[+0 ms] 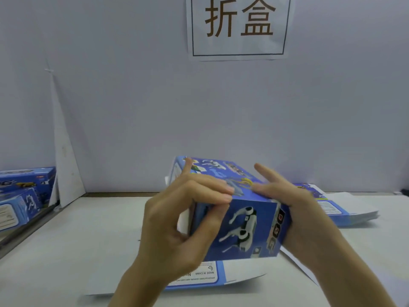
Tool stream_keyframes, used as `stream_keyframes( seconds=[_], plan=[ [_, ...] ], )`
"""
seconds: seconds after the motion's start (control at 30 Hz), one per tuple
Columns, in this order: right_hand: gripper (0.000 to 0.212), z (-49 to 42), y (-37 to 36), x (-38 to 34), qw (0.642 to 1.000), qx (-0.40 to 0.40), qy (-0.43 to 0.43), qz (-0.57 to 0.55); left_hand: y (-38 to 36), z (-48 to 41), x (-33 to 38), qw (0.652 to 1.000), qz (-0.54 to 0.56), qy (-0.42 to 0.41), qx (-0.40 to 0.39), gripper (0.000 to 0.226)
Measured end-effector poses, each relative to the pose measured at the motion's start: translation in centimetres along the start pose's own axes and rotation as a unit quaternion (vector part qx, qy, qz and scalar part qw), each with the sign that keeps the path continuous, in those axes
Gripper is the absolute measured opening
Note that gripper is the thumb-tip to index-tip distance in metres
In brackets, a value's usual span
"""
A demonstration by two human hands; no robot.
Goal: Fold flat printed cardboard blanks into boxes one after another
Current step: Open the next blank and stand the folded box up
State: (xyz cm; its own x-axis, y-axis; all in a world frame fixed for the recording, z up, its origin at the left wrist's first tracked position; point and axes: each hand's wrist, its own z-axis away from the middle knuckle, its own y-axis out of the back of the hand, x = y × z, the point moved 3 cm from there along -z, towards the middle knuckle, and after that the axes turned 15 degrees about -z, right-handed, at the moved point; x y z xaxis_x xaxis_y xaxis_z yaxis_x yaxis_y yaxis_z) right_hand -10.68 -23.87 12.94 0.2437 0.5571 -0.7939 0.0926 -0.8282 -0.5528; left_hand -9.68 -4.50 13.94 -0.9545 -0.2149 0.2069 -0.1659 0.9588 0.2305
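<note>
A blue printed cardboard box (247,227), partly formed, stands on the white table in front of me, its near end face showing a white robot dog. Its bottom flap (232,274) lies flat on the table toward me. My left hand (177,220) grips the near left corner, fingers curled over the top edge and thumb at the open left side. My right hand (294,209) holds the box's right side, fingers spread over the top and palm against the right edge.
A stack of flat blue blanks (338,209) lies at the right behind my right hand. Folded blue boxes (22,196) sit at the far left by the wall. A paper sign (239,27) hangs on the wall above.
</note>
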Motion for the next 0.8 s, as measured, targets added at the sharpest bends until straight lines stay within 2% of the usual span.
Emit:
stream_keyframes(
  seconds=[0.1, 0.17, 0.2, 0.27, 0.33, 0.37, 0.43, 0.47, 0.53, 0.6, 0.63, 0.67, 0.73, 0.8],
  plan=[
    [0.069, -1.3, -0.5, 1.9, 0.997, 0.030, -0.055, 0.042, -0.6, 0.1, -0.2, 0.985, 0.100, 0.134, 0.033, 0.027],
    [0.073, -0.8, -0.8, 2.1, 1.000, 0.008, -0.005, -0.019, -0.9, -0.8, -1.1, 0.957, 0.118, 0.255, 0.065, 0.052],
    [0.074, -0.7, -1.0, 2.1, 0.999, -0.012, 0.036, -0.019, -1.1, -1.1, -2.0, 0.931, 0.123, 0.337, 0.068, 0.059],
    [0.076, -0.5, -2.0, 2.0, 0.992, -0.060, 0.106, 0.018, -1.2, -0.6, -4.1, 0.856, 0.187, 0.480, 0.044, 0.057],
    [0.079, 0.1, -2.9, 2.3, 0.980, -0.116, 0.145, 0.068, -1.3, 0.2, -4.8, 0.788, 0.309, 0.532, -0.011, 0.041],
    [0.078, 0.3, -3.1, 2.6, 0.973, -0.140, 0.155, 0.096, -1.0, 0.6, -5.0, 0.777, 0.338, 0.530, -0.029, 0.034],
    [0.073, 0.4, -3.0, 3.0, 0.963, -0.156, 0.157, 0.153, -0.7, 1.4, -5.7, 0.782, 0.335, 0.525, -0.037, 0.029],
    [0.068, 0.1, -2.8, 3.1, 0.960, -0.137, 0.160, 0.182, -0.7, 1.3, -6.3, 0.789, 0.332, 0.515, -0.034, 0.033],
    [0.062, -0.5, -2.0, 3.3, 0.957, -0.068, 0.175, 0.223, -0.5, 1.5, -7.5, 0.832, 0.304, 0.460, -0.054, 0.056],
    [0.050, -1.2, -1.2, 3.5, 0.960, -0.022, 0.173, 0.218, -0.6, 2.0, -8.3, 0.879, 0.241, 0.390, -0.129, 0.075],
    [0.041, -1.4, -0.8, 3.4, 0.961, -0.010, 0.171, 0.215, -0.8, 2.6, -8.6, 0.888, 0.209, 0.369, -0.180, 0.081],
    [0.034, -1.5, -0.5, 3.3, 0.961, 0.002, 0.166, 0.219, -1.1, 3.2, -9.0, 0.887, 0.180, 0.361, -0.226, 0.085],
    [0.039, -1.8, 0.3, 3.2, 0.957, 0.018, 0.156, 0.244, -1.8, 4.7, -9.9, 0.881, 0.110, 0.356, -0.293, 0.087],
    [0.045, -2.1, 0.9, 3.4, 0.943, 0.028, 0.162, 0.288, -2.5, 5.9, -10.8, 0.874, 0.069, 0.363, -0.315, 0.087]
  ],
)
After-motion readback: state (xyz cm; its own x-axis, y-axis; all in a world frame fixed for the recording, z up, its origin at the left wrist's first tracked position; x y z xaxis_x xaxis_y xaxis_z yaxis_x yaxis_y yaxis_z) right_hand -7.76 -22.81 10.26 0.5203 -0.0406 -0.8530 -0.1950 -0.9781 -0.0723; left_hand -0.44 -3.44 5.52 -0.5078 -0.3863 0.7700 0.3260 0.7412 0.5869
